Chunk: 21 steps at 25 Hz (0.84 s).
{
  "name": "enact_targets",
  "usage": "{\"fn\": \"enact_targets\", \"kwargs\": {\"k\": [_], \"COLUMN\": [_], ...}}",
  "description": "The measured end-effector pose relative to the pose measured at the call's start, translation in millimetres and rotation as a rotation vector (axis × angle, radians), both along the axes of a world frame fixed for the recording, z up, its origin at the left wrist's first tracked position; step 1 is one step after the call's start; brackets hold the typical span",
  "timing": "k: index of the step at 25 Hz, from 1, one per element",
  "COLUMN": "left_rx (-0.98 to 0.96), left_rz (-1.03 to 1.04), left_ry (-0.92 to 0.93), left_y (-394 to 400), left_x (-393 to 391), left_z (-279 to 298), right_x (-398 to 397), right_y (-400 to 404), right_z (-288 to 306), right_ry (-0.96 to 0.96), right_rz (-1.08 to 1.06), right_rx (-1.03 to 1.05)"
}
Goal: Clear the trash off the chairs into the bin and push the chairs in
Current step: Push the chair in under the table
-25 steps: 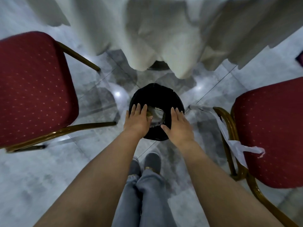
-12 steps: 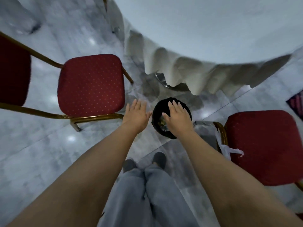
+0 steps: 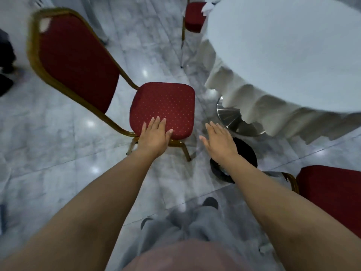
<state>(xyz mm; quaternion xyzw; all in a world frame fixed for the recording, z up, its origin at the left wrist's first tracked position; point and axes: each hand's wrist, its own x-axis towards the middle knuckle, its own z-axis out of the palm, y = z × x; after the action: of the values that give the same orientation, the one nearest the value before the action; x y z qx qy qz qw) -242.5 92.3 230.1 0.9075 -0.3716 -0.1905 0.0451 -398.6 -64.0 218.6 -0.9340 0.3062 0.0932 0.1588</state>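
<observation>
A red padded chair (image 3: 164, 106) with a gold frame stands ahead of me, its seat bare and its tall back to the left. My left hand (image 3: 154, 135) hovers over the seat's near edge, palm down, fingers apart, holding nothing. My right hand (image 3: 219, 140) is open too, in the air between the chair and the black bin (image 3: 246, 153), which stands on the floor partly hidden by my forearm. A second red chair (image 3: 332, 194) sits at the right edge; no trash shows on its visible part.
A round table with a white cloth (image 3: 283, 61) and steel base (image 3: 228, 114) stands at the upper right. Another red chair (image 3: 194, 16) is behind it. Marble floor lies all around. My feet and grey trousers (image 3: 187, 222) are below.
The view has risen and swung left, away from the bin. Both hands have left the bin; the left now hangs over the left chair's seat, the right beside it.
</observation>
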Motion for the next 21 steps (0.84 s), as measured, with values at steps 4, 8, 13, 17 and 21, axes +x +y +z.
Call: {"fn": "enact_targets", "kwargs": {"k": [4, 8, 13, 17, 21], "left_rx": [-0.072, -0.138, -0.227, -0.272, -0.314], "left_rz": [0.073, 0.164, 0.242, 0.274, 0.277], "left_ry": [-0.099, -0.18, -0.232, -0.265, -0.291], "left_y": [71.3, 127.8, 167.6, 187.1, 192.7], "left_x": [54.3, 105.3, 171.1, 235.2, 302.4], "left_z": [18.4, 37.4, 56.3, 58.4, 63.8], "right_x": [44.3, 97.3, 168.8, 236.4, 305.3], "right_y": [63.2, 124.1, 165.1, 184.4, 195.6], "right_z": [8.2, 13.6, 22.5, 23.6, 18.8], "right_ry": [-0.069, -0.11, -0.177, -0.226, -0.264], "right_rz": [0.048, 0.125, 0.206, 0.258, 0.264], "right_rx": [-0.018, -0.027, -0.027, -0.042, -0.02]}}
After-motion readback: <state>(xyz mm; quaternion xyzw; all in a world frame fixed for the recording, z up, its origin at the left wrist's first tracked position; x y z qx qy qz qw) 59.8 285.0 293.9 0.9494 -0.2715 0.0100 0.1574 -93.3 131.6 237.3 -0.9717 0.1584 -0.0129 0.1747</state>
